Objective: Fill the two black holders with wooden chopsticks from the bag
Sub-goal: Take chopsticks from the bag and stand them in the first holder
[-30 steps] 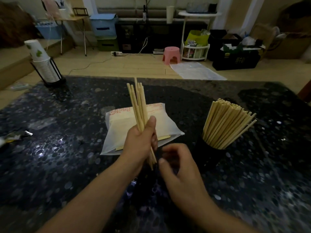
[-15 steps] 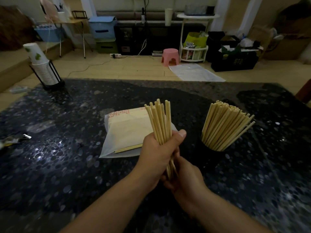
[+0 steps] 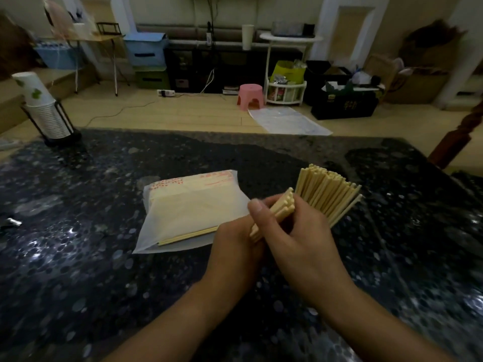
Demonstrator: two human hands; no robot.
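Gleaming dark speckled table [image 3: 78,257], cluttered dim room, perhaps storage

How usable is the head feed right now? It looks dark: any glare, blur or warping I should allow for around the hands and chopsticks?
Head view: dim overall, with the near table almost black; glare patches on its left side; wide-angle bending at the edges; both hands, left and right, and the bundle of chopsticks they grip are slightly soft; the black holders are lost in shadow.
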